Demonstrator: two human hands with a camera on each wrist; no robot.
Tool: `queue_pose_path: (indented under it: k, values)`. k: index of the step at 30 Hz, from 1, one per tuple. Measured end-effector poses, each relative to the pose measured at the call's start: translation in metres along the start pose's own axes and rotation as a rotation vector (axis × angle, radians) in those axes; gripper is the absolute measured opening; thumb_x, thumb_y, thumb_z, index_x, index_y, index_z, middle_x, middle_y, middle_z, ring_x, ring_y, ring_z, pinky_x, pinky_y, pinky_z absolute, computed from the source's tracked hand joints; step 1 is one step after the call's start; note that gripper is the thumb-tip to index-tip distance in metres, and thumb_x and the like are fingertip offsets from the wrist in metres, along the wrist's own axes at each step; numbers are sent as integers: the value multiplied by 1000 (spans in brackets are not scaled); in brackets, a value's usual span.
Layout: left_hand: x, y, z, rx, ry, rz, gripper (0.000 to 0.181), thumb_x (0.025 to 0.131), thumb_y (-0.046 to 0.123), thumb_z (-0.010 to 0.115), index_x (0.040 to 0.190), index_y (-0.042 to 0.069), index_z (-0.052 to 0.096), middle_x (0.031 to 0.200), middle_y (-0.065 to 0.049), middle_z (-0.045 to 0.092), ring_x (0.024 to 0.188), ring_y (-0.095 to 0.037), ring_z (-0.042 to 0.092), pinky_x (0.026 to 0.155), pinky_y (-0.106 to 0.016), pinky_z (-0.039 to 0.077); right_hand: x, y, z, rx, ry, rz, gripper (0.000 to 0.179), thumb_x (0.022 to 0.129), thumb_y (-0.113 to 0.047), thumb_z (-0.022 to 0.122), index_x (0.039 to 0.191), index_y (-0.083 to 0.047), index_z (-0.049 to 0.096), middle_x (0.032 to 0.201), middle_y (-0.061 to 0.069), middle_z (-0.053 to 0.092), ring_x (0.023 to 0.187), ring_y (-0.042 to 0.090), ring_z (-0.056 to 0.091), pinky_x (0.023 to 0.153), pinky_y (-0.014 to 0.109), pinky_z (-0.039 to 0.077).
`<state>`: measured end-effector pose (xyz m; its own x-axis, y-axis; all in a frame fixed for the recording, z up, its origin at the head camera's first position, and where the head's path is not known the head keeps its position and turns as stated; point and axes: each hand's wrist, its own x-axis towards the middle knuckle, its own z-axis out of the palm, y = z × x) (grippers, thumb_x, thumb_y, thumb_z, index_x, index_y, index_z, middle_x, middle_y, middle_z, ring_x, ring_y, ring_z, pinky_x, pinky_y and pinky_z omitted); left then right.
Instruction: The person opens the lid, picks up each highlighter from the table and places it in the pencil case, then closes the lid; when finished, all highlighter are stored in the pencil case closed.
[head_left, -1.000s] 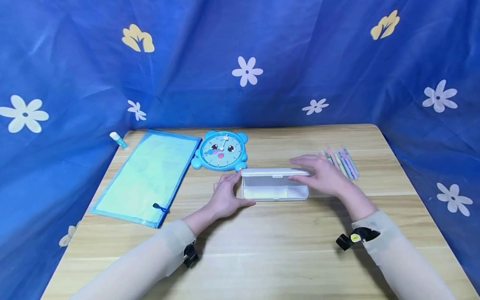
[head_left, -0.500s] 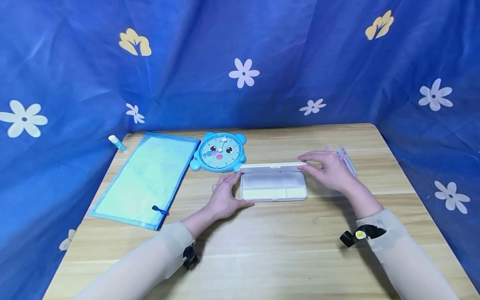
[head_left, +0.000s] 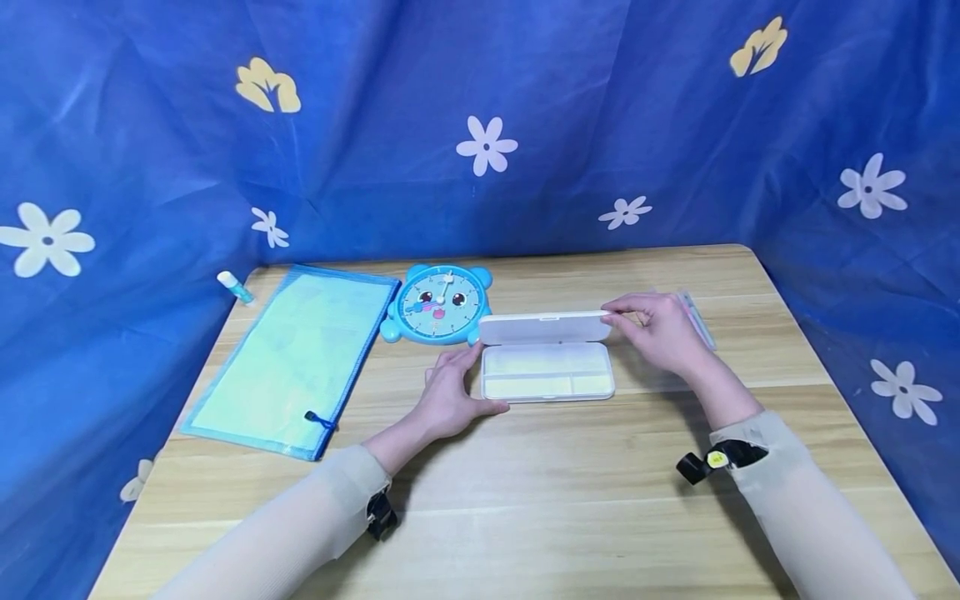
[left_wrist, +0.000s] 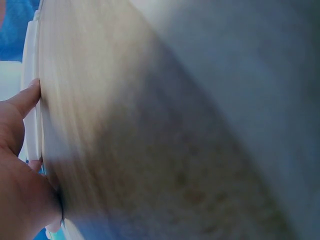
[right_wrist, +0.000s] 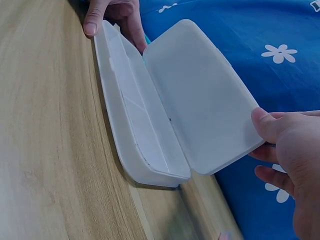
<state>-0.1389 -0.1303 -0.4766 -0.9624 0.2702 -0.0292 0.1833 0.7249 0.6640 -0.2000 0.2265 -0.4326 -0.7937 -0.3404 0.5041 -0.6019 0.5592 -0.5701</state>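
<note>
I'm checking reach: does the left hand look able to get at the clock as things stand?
Probably yes: the clock lies just beyond the left hand, nothing between, though that hand grips the case.

You could pass over the pale wood-grain tabletop (head_left: pixel 540 508) in front of the open white plastic case (head_left: pixel 547 360); behind its left end, the round blue clock (head_left: pixel 441 317) blocks you.

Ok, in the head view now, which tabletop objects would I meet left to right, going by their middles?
White-capped tube, blue-edged folder, blue clock, open white case, partly hidden pens.
</note>
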Motion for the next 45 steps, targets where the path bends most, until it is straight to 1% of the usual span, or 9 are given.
queue_pose_path:
  k: [5, 7, 10, 14, 18, 22, 27, 37, 45]
  values:
    - [0, 0, 0, 1, 3, -6, 118, 73, 44, 99, 164, 4, 34, 163, -11, 46, 147, -28, 36, 115, -49, 25, 5, 1, 3, 11, 2, 65, 13, 94, -13, 83, 106, -7, 84, 104, 8, 81, 79, 18, 70, 66, 24, 49]
    - [-1, 0, 0, -1, 3, -9, 119, 73, 43, 99, 164, 4, 34, 163, -11, 46, 147, -28, 36, 114, -49, 26, 6, 2, 5, 13, 5, 100, 14, 95, -15, 82, 106, -7, 84, 104, 8, 81, 80, 19, 72, 66, 24, 52]
    - [-1, 2, 0, -6, 2, -13, 119, 72, 43, 99, 164, 4, 33, 163, -11, 46, 147, -28, 36, 114, -48, 27, 9, 3, 6, 19, 7, 148, 14, 96, -16, 82, 106, -8, 84, 105, 8, 80, 88, 20, 75, 73, 28, 57]
    - [-1, 2, 1, -7, 2, -17, 119, 72, 43, 99, 164, 4, 33, 163, -11, 46, 146, -27, 37, 112, -47, 28, 12, 5, 8, 28, 5, 181, 14, 96, -17, 82, 106, -8, 84, 105, 7, 80, 92, 22, 76, 78, 34, 59]
    - [-2, 2, 2, -10, 4, -18, 119, 72, 43, 99, 164, 4, 33, 162, -12, 47, 146, -27, 37, 112, -47, 28, 14, 8, 10, 25, 7, 191, 14, 97, -17, 80, 106, -7, 84, 105, 8, 80, 91, 25, 76, 75, 32, 58]
    - [-1, 1, 2, -11, 5, -16, 119, 72, 42, 99, 165, 6, 33, 162, -11, 47, 146, -28, 36, 114, -48, 27, 18, 10, 12, 27, 5, 193, 15, 98, -16, 79, 106, -5, 84, 104, 11, 80, 90, 28, 76, 75, 33, 58]
    - [0, 0, 3, -2, 11, -8, 119, 72, 43, 99, 165, 7, 33, 162, -10, 47, 146, -28, 37, 113, -49, 27, 22, 12, 14, 23, 7, 213, 15, 99, -16, 78, 105, -4, 83, 100, 11, 80, 87, 27, 75, 73, 28, 57]
    - [0, 0, 2, 7, 19, 5, 119, 72, 43, 99, 164, 4, 34, 162, -12, 48, 145, -29, 38, 113, -50, 28, 29, 16, 22, 30, 35, 216, 12, 98, -10, 78, 103, 0, 83, 92, 13, 80, 79, 23, 73, 68, 18, 51]
    - [0, 0, 1, 8, 10, 10, 117, 74, 44, 98, 164, 5, 34, 161, -12, 48, 143, -27, 39, 110, -48, 28, 32, 14, 24, 37, 12, 274, 14, 100, -11, 76, 106, 0, 82, 94, 14, 79, 78, 23, 70, 65, 21, 50]
